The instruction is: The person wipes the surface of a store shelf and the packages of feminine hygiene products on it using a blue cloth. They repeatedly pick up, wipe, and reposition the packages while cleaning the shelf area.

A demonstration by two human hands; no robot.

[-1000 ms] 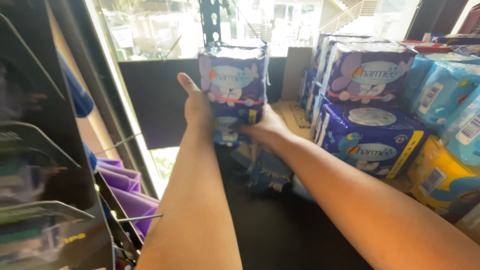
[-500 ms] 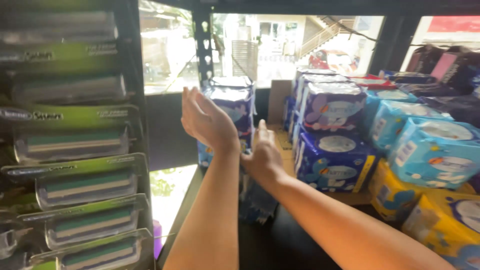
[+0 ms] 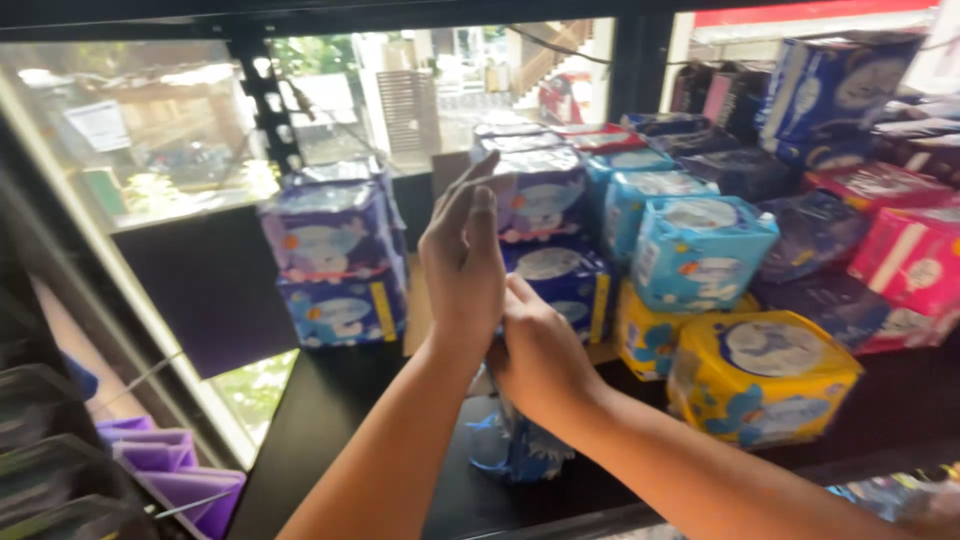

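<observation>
A: The purple packs (image 3: pixel 335 262) stand in a stack of two on the black shelf (image 3: pixel 330 420), at the left end of the row, in front of the window (image 3: pixel 140 140). The upper pack sits straight on the lower one, and no hand touches them.

B: Where are the hands, then?

A: The left hand (image 3: pixel 462 258) is raised in the middle, just to the right of the stack. It is open and flat, the fingers (image 3: pixel 470 205) straight and close together, pointing up. It holds nothing.

B: And the right one?

A: The right hand (image 3: pixel 540 350) is lower, just under and beside the left wrist, and it seems to touch it. The fingers are bent inward, but I cannot tell if they hold something, because the back of the hand covers them. Below it a crumpled blue pack (image 3: pixel 520 445) lies on the shelf.

B: What is around?

A: Behind the hands there are more purple and dark blue packs (image 3: pixel 550 230). To the right are light blue packs (image 3: pixel 700 250), yellow packs (image 3: pixel 765 375) at the front, and pink packs (image 3: pixel 915 260) at the far right. At the lower left corner purple folded things (image 3: pixel 170 470) hang on a wire hook.
</observation>
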